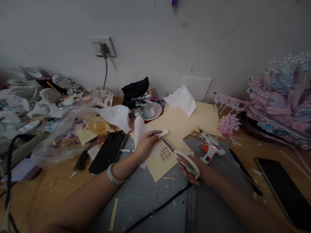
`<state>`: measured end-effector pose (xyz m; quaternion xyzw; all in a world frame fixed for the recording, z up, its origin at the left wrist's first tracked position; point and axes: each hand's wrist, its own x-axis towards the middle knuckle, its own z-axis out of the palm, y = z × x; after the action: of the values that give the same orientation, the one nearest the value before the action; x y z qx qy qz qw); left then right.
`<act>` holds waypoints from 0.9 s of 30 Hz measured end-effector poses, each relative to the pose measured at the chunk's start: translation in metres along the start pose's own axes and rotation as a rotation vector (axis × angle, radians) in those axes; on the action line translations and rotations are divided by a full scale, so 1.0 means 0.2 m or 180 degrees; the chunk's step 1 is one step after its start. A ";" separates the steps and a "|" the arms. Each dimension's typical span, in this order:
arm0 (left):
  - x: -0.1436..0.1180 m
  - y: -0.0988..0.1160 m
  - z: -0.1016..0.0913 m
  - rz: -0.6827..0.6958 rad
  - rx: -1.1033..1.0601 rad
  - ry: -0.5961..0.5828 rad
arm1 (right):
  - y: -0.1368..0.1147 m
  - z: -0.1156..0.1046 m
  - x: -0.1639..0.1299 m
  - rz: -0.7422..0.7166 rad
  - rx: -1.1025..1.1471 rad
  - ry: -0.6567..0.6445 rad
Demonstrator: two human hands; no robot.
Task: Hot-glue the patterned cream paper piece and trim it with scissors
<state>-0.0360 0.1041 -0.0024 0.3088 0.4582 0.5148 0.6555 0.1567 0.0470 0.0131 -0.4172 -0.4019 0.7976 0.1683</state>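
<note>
My left hand (145,144) pinches the white paper (142,129); right hand (199,173) grips scissors (179,157), fingers closed through the handles; should cut slowly along the edge.

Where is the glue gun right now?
In the head view the glue gun lies on the grey cutting mat, just right of the scissors in the right hand, below the yellow paper.

Both forearms are being shown bare, with no sleeves being worn. A pale green bangle (114,174), smooth and rounded, is being worn on the left wrist. Nothing is being worn on the right wrist.
</note>
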 end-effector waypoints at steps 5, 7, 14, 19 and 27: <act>0.01 0.00 0.00 0.0058 -0.0097 0.0053 | -0.01 0.00 0.00 0.0029 0.0002 0.0030; 0.01 -0.01 0.00 0.0033 -0.0068 -0.0012 | 0.00 0.00 0.00 0.0051 0.0023 0.0039; 0.02 -0.02 -0.02 -0.0043 -0.0008 -0.0145 | 0.01 -0.02 0.01 0.0028 -0.0135 0.0078; 0.01 -0.01 -0.01 -0.0047 0.0032 -0.0109 | 0.00 -0.01 0.01 0.0019 -0.0219 0.0043; 0.00 0.00 0.00 -0.0066 0.0115 -0.0052 | 0.00 -0.02 0.00 0.0018 -0.0239 -0.0001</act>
<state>-0.0364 0.1048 -0.0036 0.3200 0.4652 0.4970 0.6589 0.1593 0.0491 0.0116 -0.4241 -0.4304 0.7825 0.1502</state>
